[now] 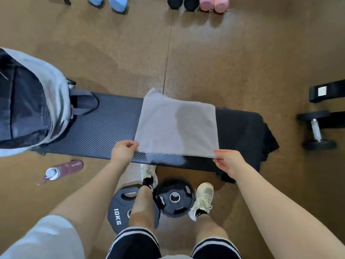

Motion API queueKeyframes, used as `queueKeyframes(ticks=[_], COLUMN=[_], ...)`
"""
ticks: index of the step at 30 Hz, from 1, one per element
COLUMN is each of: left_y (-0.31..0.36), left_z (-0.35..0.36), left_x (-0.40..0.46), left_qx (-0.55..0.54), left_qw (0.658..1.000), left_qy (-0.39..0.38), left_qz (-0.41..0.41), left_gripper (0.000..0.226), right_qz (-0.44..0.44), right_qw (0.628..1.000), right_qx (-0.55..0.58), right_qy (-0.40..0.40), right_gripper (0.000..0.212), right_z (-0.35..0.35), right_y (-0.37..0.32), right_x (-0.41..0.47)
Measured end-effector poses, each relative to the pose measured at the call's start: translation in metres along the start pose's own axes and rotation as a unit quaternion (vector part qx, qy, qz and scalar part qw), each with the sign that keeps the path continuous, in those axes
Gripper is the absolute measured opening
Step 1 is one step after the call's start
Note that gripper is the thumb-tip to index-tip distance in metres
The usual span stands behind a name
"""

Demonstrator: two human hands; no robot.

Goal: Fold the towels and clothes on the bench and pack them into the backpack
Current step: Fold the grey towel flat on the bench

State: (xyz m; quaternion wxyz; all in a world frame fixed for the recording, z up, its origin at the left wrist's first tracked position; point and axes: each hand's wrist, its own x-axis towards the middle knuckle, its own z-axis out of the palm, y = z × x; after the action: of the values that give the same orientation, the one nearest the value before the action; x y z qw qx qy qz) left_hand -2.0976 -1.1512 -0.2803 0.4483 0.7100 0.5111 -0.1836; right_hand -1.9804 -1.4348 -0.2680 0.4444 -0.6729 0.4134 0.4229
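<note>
A grey towel [176, 126], folded into a rectangle, lies across the middle of the black bench [104, 128]. My left hand [123, 151] pinches its near left corner. At the near right corner, my right hand [226, 162] grips the edge. A grey backpack [50, 90] with a dark, open inside stands on the left end of the bench. A black garment [250, 133] is draped over the bench's right end, partly under the towel.
Two black weight plates [173, 198] lie on the floor by my feet. A maroon water bottle [64, 169] lies on the floor to the left. Black dumbbells [317, 128] sit at the right. Blue, black and pink dumbbells [205, 3] line the far floor.
</note>
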Motion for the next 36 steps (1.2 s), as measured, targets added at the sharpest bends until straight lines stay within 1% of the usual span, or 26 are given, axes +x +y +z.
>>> queueKeyframes(ticks=[3,6,7,9,11,13,16,17,19,21,23,25,27,29,33,34,35,36], left_y=[-0.014,-0.014,-0.011,-0.006,-0.001,0.004,0.015,0.019,0.025,0.029,0.029,0.024,0.018,0.016,0.018,0.017,0.015,0.012], left_z=[0.000,-0.006,-0.008,-0.012,-0.015,-0.014,-0.009,-0.007,-0.002,0.004,0.011,0.021,0.029,0.033,0.040,0.041,0.044,0.049], left_x=[-0.029,-0.058,-0.065,-0.071,-0.069,-0.061,-0.043,-0.035,-0.015,0.011,0.038,0.064,0.083,0.096,0.105,0.103,0.100,0.096], left_qx=[0.119,0.161,0.160,0.136,0.119,0.118,0.110,0.094,0.044,-0.009,-0.036,-0.026,0.029,0.093,0.150,0.179,0.217,0.254], left_qw=[0.992,0.983,0.983,0.986,0.987,0.988,0.992,0.994,0.998,0.998,0.998,0.998,0.997,0.992,0.981,0.972,0.954,0.928], left_qy=[-0.046,-0.082,-0.087,-0.098,-0.109,-0.100,-0.043,-0.028,-0.016,-0.020,-0.021,-0.028,-0.023,-0.004,0.030,0.052,0.080,0.097], left_qz=[-0.011,-0.016,-0.013,-0.008,-0.002,0.010,0.034,0.039,0.052,0.053,0.050,0.049,0.066,0.091,0.120,0.144,0.192,0.255], left_gripper=[0.014,0.015,0.018,0.030,0.039,0.033,0.009,0.007,0.014,0.014,0.015,0.021,0.024,0.023,0.020,0.023,0.031,0.040], right_qz=[0.015,-0.007,-0.024,-0.067,-0.095,-0.113,-0.171,-0.186,-0.200,-0.204,-0.197,-0.186,-0.185,-0.200,-0.219,-0.227,-0.257,-0.313], right_qw=[0.997,0.994,0.991,0.975,0.964,0.965,0.962,0.961,0.961,0.964,0.966,0.966,0.959,0.946,0.917,0.898,0.863,0.818], right_qx=[-0.073,-0.109,-0.129,-0.206,-0.244,-0.236,-0.211,-0.205,-0.190,-0.170,-0.166,-0.176,-0.206,-0.235,-0.284,-0.313,-0.356,-0.395], right_qy=[-0.005,-0.023,-0.039,-0.054,-0.044,-0.028,-0.006,-0.001,0.007,0.013,0.023,0.033,0.057,0.100,0.173,0.208,0.251,0.277], right_gripper=[0.021,0.021,0.025,0.032,0.029,0.022,0.013,0.012,0.014,0.012,0.011,0.014,0.015,0.014,0.013,0.017,0.026,0.035], right_z=[-0.014,-0.031,-0.036,-0.041,-0.041,-0.037,-0.027,-0.022,-0.010,0.003,0.015,0.026,0.035,0.040,0.049,0.052,0.056,0.061], right_y=[0.015,0.023,0.025,0.028,0.027,0.022,0.008,0.001,-0.015,-0.031,-0.042,-0.045,-0.046,-0.047,-0.048,-0.046,-0.043,-0.037], right_x=[-0.015,-0.037,-0.042,-0.047,-0.046,-0.040,-0.024,-0.018,-0.004,0.015,0.039,0.067,0.090,0.106,0.109,0.107,0.104,0.101])
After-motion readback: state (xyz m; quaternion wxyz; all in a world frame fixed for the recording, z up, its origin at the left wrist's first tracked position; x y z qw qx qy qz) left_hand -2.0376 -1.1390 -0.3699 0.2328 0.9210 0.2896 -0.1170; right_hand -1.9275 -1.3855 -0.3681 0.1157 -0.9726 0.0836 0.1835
